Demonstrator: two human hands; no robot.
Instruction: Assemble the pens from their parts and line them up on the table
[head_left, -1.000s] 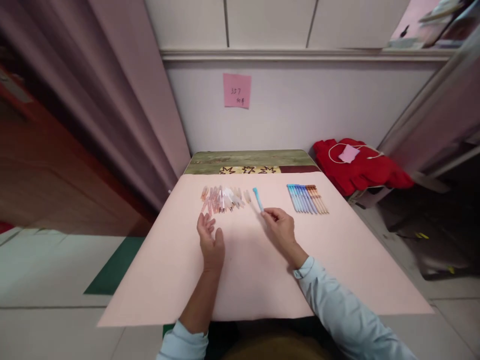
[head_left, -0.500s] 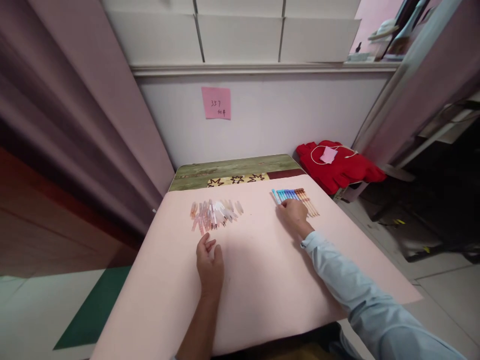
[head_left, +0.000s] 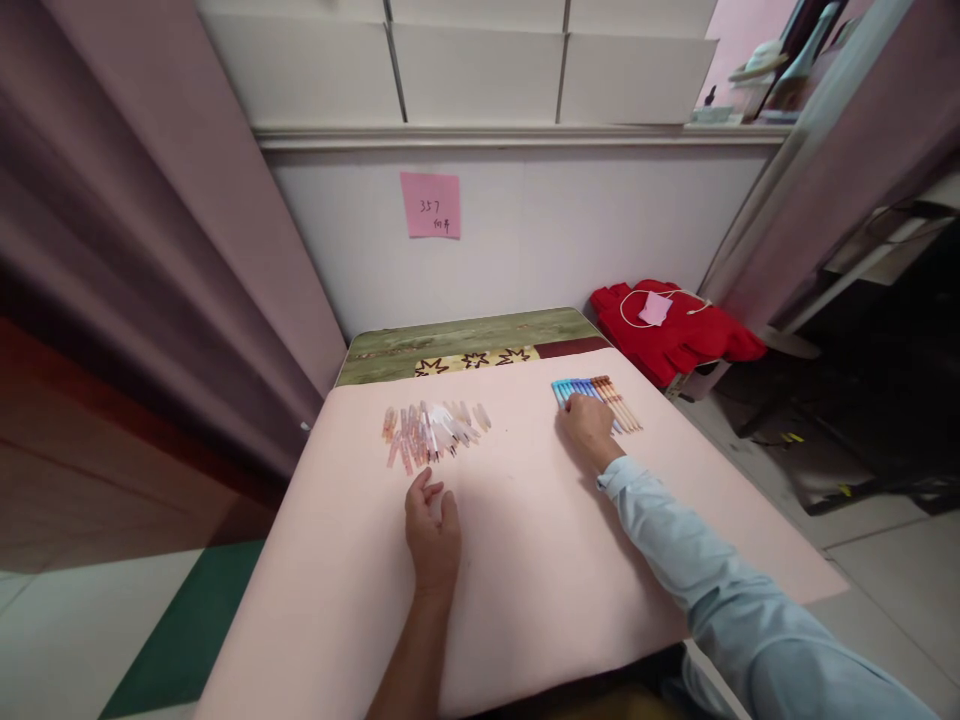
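Observation:
At the right of the pink-covered table [head_left: 517,560], a row of pens [head_left: 619,402] lies side by side, running from light blue through darker blue to brown. My right hand [head_left: 589,428] is closed on the light-blue pen [head_left: 559,393] at the row's left end; its fingers hide the lower part of several blue pens. To the left lies a loose, overlapping pile of pens [head_left: 420,435] in pale pink, clear and white. Just on the near side of that pile is my left hand [head_left: 433,535], fingers loosely curled, thumb apart, nothing in it.
Behind the cover shows a green wood-pattern tabletop strip [head_left: 480,330] against the white wall. A red cloth [head_left: 667,340] with a white cable and pink note sits beyond the right rear corner. A pink curtain [head_left: 187,170] hangs on the left.
The light-blue pen at the left end has shifted right, up against the row, with my right hand on it. My left hand has moved slightly right.

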